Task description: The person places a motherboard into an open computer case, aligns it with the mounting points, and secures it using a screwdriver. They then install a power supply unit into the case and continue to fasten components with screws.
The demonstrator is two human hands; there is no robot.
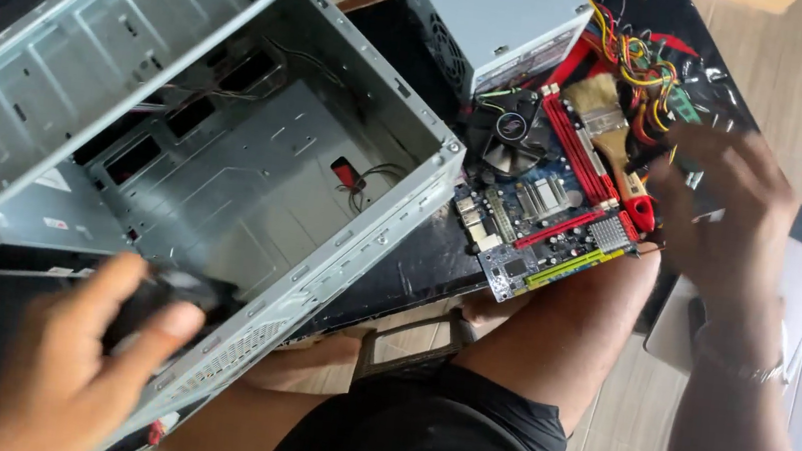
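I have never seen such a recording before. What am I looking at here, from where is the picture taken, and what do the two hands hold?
There is no machine here: a seated person works with two bare hands, and the one picture comes from a camera worn on the head, looking down past the knees.

On the dark table lies an opened grey metal computer case, tilted, with its inside showing. Beside it lies a motherboard with a black fan; a paintbrush rests on it. Behind stands a grey power supply with coloured wires.

The left hand is at the near edge of the case, around something dark; blur hides what it is. The right hand, also blurred, is over the motherboard's right edge; I cannot tell whether it holds anything.
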